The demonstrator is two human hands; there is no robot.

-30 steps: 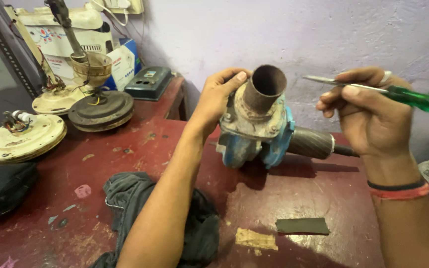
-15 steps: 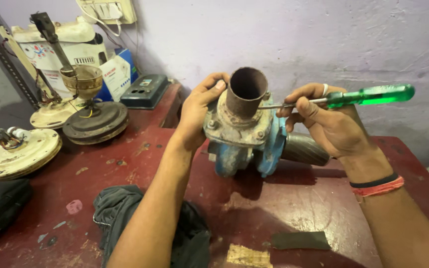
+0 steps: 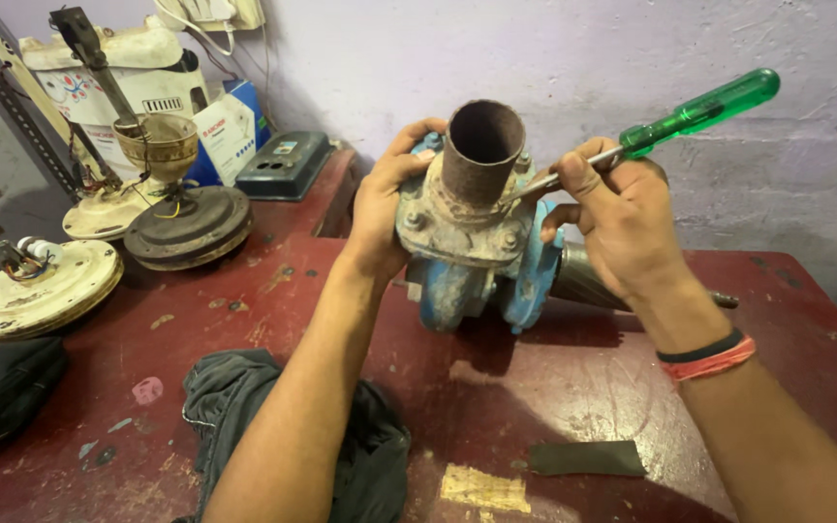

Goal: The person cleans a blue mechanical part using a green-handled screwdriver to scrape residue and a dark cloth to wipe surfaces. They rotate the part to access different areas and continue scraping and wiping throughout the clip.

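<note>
Head view — rusty pipe point(image 3: 481, 155), translucent-handled screwdriver point(image 3: 670, 124)

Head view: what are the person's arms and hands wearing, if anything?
Both forearms are bare, with no sleeves in view and no gloves on the left hand or the right hand. The right wrist carries two bands side by side: a black band and an orange-red band. The left wrist is bare.
</note>
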